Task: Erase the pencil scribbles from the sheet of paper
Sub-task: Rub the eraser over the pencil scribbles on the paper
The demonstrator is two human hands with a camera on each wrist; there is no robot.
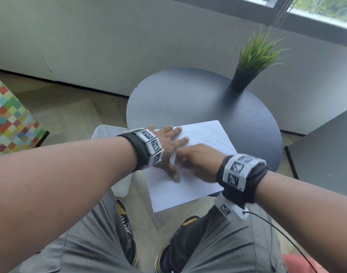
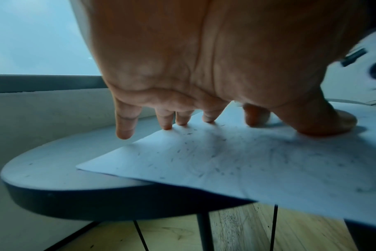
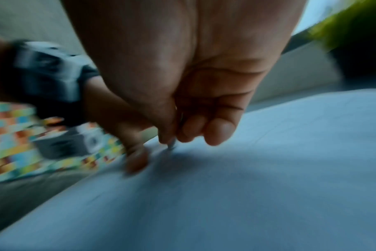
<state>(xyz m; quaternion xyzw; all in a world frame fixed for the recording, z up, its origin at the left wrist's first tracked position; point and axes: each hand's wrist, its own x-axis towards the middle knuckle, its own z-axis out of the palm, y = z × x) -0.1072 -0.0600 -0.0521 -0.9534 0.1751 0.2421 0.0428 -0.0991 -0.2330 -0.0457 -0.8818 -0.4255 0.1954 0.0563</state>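
A white sheet of paper (image 1: 188, 190) lies on the round dark table (image 1: 188, 95), its near part hanging past the table's edge. Faint pencil scribbles (image 1: 206, 134) show on its far half, and dark crumbs dot the sheet (image 2: 225, 161). My left hand (image 1: 168, 146) lies flat on the sheet's left side with fingers spread, and its fingertips (image 2: 166, 126) touch the paper. My right hand (image 1: 196, 160) is blurred, just right of the left one. Its curled fingers (image 3: 217, 134) pinch a small grey eraser (image 3: 171, 146) whose tip touches the paper (image 3: 268, 169).
A grass plant (image 1: 255, 54) in a black pot stands at the table's far right. A white bin (image 1: 107, 133) sits on the floor left of the table, and a checkered block (image 1: 9, 119) lies farther left. A dark panel (image 1: 326, 154) stands to the right. My knees are under the sheet's near edge.
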